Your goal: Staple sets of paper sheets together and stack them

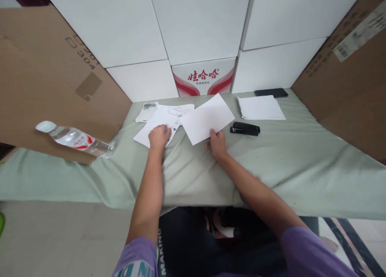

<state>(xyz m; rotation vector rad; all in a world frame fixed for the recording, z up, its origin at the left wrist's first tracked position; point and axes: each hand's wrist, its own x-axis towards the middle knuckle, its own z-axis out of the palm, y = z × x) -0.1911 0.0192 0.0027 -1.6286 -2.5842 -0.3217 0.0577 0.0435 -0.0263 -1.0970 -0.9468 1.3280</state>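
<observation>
Sheet of white paper [208, 118] is pinched at its near edge in the right hand [217, 145], just left of that black stapler [245, 128]. Left hand [159, 136] is kinda curled over the loose papers [153, 120] on the green cloth [193, 180], can't tell if it's gripping any.

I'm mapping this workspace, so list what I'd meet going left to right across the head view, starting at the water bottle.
Water bottle → left hand → right hand → black stapler → brown cardboard at the right.
</observation>
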